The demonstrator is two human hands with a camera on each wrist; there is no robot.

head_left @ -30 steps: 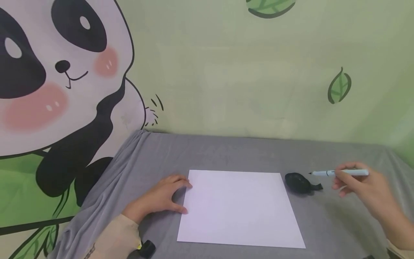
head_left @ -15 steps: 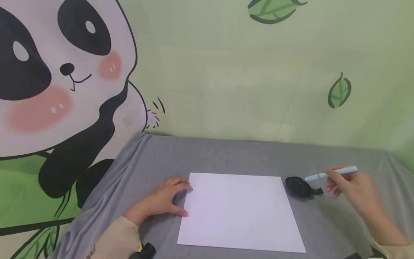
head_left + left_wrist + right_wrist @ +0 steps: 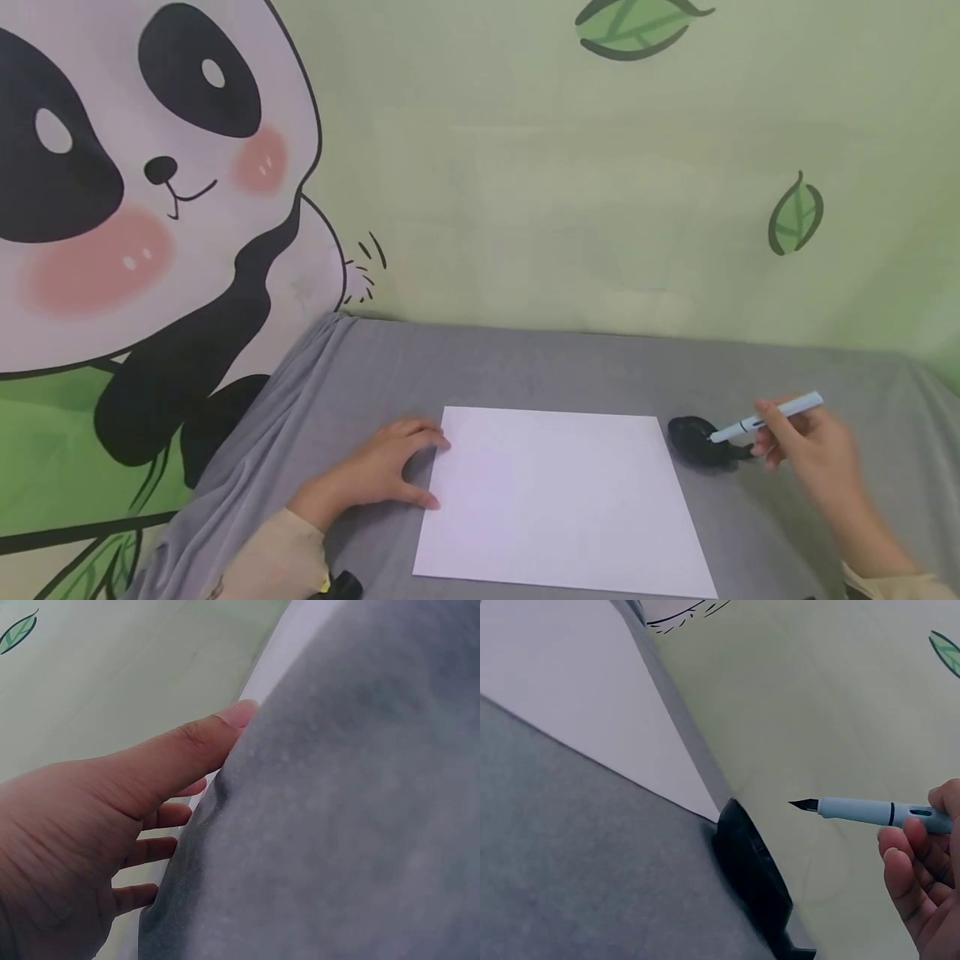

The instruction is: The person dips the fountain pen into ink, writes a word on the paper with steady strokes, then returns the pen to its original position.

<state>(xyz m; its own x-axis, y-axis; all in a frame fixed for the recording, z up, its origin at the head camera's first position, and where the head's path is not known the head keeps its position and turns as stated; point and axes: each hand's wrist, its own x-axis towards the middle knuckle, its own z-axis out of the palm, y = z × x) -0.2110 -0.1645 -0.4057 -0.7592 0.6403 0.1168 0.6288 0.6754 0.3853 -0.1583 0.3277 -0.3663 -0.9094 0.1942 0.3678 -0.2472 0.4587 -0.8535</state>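
Observation:
My right hand (image 3: 821,450) pinches a light blue fountain pen (image 3: 795,406) between thumb and fingers. The pen slants down to the left, and in the head view its nib overlaps a small black dish (image 3: 693,437) with a short tail-like handle. The right wrist view shows the dark nib (image 3: 804,805) in the air above and right of that dish (image 3: 750,866). My left hand (image 3: 382,462) rests at the left edge of a blank white sheet of paper (image 3: 555,500), thumb and fingers spread apart, fingertips on the edge. In the left wrist view the thumb (image 3: 180,750) lies across the paper's border.
Grey cloth (image 3: 517,358) covers the table and bunches into folds at the left. Behind it stands a pale green wall (image 3: 525,183) painted with a panda (image 3: 172,217) and leaves. The dish lies just beyond the paper's right edge.
My right hand has moved left and slightly down, bringing the pen from beside the black dish to over it, the pen now tilted more steeply. The left hand stays at the paper's edge.

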